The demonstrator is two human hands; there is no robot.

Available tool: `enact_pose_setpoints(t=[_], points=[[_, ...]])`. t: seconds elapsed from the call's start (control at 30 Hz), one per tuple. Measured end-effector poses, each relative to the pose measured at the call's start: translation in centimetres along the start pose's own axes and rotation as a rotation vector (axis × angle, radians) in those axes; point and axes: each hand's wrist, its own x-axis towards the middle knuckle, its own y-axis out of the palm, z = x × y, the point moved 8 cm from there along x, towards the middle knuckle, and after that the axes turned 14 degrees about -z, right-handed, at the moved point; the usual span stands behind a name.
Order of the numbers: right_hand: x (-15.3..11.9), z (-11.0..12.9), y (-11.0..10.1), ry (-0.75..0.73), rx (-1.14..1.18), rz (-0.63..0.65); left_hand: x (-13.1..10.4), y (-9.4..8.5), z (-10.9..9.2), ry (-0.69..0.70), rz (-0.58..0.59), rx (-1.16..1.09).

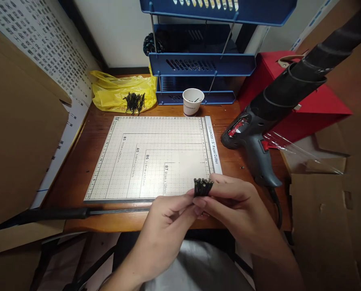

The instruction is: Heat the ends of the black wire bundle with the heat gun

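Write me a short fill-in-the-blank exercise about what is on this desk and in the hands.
1. Both hands, the left hand and right hand, hold a bundle of short ____ tubes.
2. The paper cup stands in front of the ____ tray rack.
3. A loose pile of tubes lies on the ____ plastic bag.

Missing words: black; blue; yellow
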Motion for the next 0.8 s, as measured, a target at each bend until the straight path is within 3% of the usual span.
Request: enact_pose_setpoints(t=[0.17, 0.3, 0.37, 0.43, 0.5, 0.57, 0.7, 0.8], points=[[-0.2, 0.1, 0.0, -0.021, 0.015, -0.095, -0.3, 0.2, -1.0, 0.087, -0.027, 0.052], [0.4, -1.8, 0.6, 0.151, 0.209, -0.295, 0.5, -1.0, -1.3, 0.174, -0.204, 0.185], [0.4, -2.7, 0.8, 0.214, 0.196, -0.329, 1.3, -1.7, -1.7, 0.314, -0.242, 0.361], [0.3, -3.1, 0.2, 0.223, 0.044, -0.345, 1.9, -1.9, -2.4, 0.547, -0.23, 0.594], [-0.1, -2.8, -1.6, 0.179, -0.137, -0.415, 2.4, -1.8, -3.0, 0.793, -0.215, 0.846], [-0.7, -1.9, -4.6, 0.09, -0.262, -0.588, 3.0, -1.4, -3.1, 0.949, -0.18, 1.082], [-2.2, -0.6, -11.0, -0.016, -0.433, -1.036, 4.1, -0.4, -2.7, 1.029, -0.07, 1.33], [-1.6, -0.3, -12.8, -0.099, -0.61, -1.105, 4.3, 0.0, -2.4, 1.01, -0.036, 1.36]])
